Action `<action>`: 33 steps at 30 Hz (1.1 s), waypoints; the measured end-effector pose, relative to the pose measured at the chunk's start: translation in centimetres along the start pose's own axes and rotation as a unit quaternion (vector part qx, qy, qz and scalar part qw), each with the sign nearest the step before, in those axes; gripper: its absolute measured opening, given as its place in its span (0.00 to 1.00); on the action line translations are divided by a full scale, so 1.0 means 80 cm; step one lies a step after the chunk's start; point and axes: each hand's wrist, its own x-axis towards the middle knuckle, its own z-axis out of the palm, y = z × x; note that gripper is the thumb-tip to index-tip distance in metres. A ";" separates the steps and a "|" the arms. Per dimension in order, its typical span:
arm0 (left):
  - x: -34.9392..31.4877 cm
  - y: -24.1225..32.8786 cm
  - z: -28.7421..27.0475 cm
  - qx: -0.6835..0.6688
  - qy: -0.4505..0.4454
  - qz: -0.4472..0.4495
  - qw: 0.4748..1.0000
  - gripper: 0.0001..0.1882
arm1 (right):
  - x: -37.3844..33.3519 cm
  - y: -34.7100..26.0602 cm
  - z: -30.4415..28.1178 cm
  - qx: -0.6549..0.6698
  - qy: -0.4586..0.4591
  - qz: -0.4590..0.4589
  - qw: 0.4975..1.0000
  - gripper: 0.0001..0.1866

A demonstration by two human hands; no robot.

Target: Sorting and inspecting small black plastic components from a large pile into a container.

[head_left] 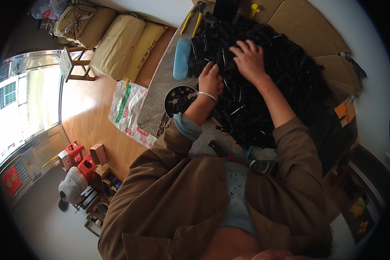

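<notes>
A big heap of black tube-shaped plastic parts (pixel 286 73) covers much of the table. At its left edge my left hand (pixel 210 82) is closed with the thumb uppermost; whatever its fingers hold, if anything, is hidden. Over the heap, my right hand (pixel 249 60) has its fingers spread and touches or hovers just above the parts. A round metal bowl (pixel 165 104) holding small black pieces (pixel 180 98) stands beside my left wrist, partly covered by the forearm.
Left of the heap lie a light-blue case (pixel 181 59) and yellow-handled pliers (pixel 198 21). A dark-handled tool (pixel 219 149) and a round container (pixel 260 165) sit near my body. Cardboard (pixel 305 26) borders the heap's far side. Filled sacks (pixel 119 45) and a wooden stool (pixel 76 65) are on the floor left.
</notes>
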 end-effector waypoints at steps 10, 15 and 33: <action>-0.024 -0.018 0.002 -0.003 -0.070 -0.014 0.997 0.13 | -0.057 0.114 -0.079 -0.019 0.169 0.189 0.967 0.15; -0.052 -0.034 0.021 0.042 -0.147 -0.053 0.987 0.13 | -0.119 0.142 -0.096 -0.006 0.051 0.425 0.904 0.18; -0.045 -0.032 0.052 0.060 -0.146 -0.025 0.987 0.12 | -0.050 0.017 -0.017 0.168 0.166 0.160 0.959 0.20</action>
